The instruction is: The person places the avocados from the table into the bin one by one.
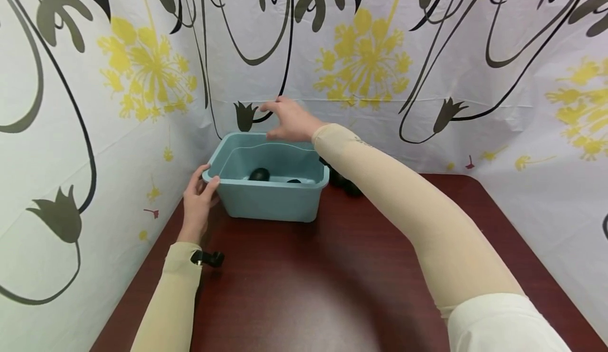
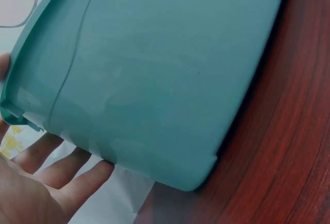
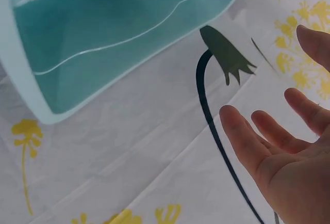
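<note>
A light-blue plastic bin stands on the table, with a dark rounded object and part of another inside. My left hand grips its near left corner, thumb at the rim. In the left wrist view, that hand's fingers lie along the bin's end wall. Above the bin's far rim, my right hand hovers with fingers spread and loosely bent, holding nothing. The right wrist view shows this hand apart from the bin.
Several dark rounded objects lie on the table right of the bin, partly hidden by my right forearm. The reddish-brown table meets patterned fabric walls behind and on both sides.
</note>
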`<state>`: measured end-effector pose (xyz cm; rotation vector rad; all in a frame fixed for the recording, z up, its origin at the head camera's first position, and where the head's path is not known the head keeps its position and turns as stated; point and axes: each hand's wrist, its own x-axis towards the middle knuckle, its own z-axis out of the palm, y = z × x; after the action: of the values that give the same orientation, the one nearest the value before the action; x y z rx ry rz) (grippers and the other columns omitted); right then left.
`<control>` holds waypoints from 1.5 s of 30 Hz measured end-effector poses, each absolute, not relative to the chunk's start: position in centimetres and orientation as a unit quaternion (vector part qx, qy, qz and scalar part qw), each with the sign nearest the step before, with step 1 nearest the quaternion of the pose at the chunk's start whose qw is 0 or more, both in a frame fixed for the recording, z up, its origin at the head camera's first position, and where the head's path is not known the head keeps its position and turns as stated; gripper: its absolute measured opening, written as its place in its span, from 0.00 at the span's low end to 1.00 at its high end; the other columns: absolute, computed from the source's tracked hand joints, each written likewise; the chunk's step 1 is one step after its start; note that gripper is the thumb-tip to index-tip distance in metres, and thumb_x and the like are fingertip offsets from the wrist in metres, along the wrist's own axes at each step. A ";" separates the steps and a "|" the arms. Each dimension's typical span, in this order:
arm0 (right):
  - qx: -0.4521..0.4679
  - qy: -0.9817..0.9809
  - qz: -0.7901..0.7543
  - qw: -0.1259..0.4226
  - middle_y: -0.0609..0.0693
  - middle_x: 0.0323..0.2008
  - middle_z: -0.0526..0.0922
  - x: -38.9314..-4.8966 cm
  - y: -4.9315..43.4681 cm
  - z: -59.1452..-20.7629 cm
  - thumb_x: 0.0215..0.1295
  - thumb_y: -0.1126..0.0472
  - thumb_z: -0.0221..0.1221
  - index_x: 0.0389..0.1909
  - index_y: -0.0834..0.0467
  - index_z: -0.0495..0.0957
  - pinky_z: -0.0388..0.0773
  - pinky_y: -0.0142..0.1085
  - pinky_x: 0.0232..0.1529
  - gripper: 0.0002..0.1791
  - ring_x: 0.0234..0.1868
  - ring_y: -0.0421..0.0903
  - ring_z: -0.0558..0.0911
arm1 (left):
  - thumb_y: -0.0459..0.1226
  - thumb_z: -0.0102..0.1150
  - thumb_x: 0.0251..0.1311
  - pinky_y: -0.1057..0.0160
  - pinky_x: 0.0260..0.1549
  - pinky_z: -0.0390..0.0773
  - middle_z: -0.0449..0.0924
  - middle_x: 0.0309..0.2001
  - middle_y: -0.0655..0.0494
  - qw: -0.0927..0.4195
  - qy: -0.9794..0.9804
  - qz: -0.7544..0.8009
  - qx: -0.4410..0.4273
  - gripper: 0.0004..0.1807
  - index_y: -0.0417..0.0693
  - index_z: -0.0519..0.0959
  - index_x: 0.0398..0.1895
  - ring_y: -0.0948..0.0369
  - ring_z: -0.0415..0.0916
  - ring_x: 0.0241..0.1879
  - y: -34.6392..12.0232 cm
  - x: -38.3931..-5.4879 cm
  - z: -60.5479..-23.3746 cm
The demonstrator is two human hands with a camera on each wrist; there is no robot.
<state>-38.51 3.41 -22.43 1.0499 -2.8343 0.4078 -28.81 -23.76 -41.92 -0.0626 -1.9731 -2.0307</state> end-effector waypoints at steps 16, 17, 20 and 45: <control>0.327 -0.936 0.121 0.055 0.55 0.65 0.69 -38.8 7.8 -21.5 0.65 0.50 0.67 0.72 0.51 0.67 0.70 0.47 0.61 0.37 0.63 0.54 0.71 | 0.49 0.65 0.66 0.33 0.58 0.67 0.64 0.72 0.43 0.156 -0.688 -0.709 -0.016 0.34 0.61 0.67 0.74 0.48 0.63 0.69 -23.8 -28.7 -41.8; 0.326 -0.937 0.115 0.055 0.55 0.65 0.68 -38.8 8.0 -21.4 0.65 0.49 0.67 0.72 0.50 0.66 0.71 0.47 0.61 0.37 0.63 0.53 0.71 | 0.49 0.66 0.65 0.33 0.58 0.67 0.64 0.72 0.43 0.157 -0.687 -0.710 -0.016 0.34 0.61 0.67 0.74 0.49 0.63 0.69 -23.8 -28.7 -41.8; 0.323 -0.940 0.094 0.058 0.56 0.65 0.68 -38.8 8.6 -21.2 0.65 0.49 0.67 0.73 0.50 0.66 0.71 0.48 0.60 0.37 0.63 0.54 0.71 | 0.49 0.66 0.65 0.32 0.58 0.66 0.64 0.72 0.43 0.160 -0.685 -0.710 -0.019 0.34 0.61 0.67 0.74 0.49 0.63 0.69 -23.8 -28.7 -41.7; 0.313 -0.948 0.014 0.052 0.62 0.66 0.66 -38.5 16.8 -22.5 0.65 0.51 0.68 0.73 0.54 0.65 0.73 0.55 0.56 0.37 0.59 0.60 0.74 | 0.50 0.67 0.64 0.34 0.58 0.68 0.65 0.72 0.49 0.163 -0.679 -0.716 -0.015 0.34 0.66 0.68 0.73 0.52 0.64 0.69 -24.4 -30.4 -43.7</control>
<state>-38.50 16.81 -22.51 0.9507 -2.8838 0.0438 -30.37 -24.42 -43.71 -0.0429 -1.9361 -2.0430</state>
